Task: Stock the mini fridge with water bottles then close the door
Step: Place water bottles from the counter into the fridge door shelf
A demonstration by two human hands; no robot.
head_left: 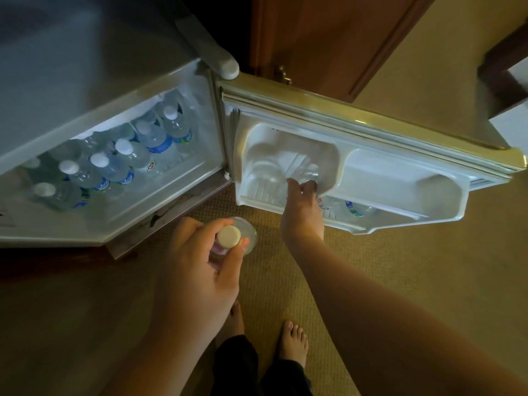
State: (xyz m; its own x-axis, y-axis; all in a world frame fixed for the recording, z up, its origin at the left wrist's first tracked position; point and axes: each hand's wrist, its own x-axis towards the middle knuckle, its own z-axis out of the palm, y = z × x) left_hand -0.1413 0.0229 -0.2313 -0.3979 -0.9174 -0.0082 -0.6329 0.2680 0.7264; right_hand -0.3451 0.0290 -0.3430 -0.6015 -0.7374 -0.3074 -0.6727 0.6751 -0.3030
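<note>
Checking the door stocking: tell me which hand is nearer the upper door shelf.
Right. The right hand reaches over the front edge of the upper door shelf, fingers inside it. The left hand is lower, over the carpet in front of the fridge, holding a water bottle by its neck.

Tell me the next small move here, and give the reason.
Probably ease the right hand out of the door shelf, then pass in the bottle the left hand holds by its neck. The right hand's fingers reach into the shelf pocket, and the fridge door stands open.
</note>
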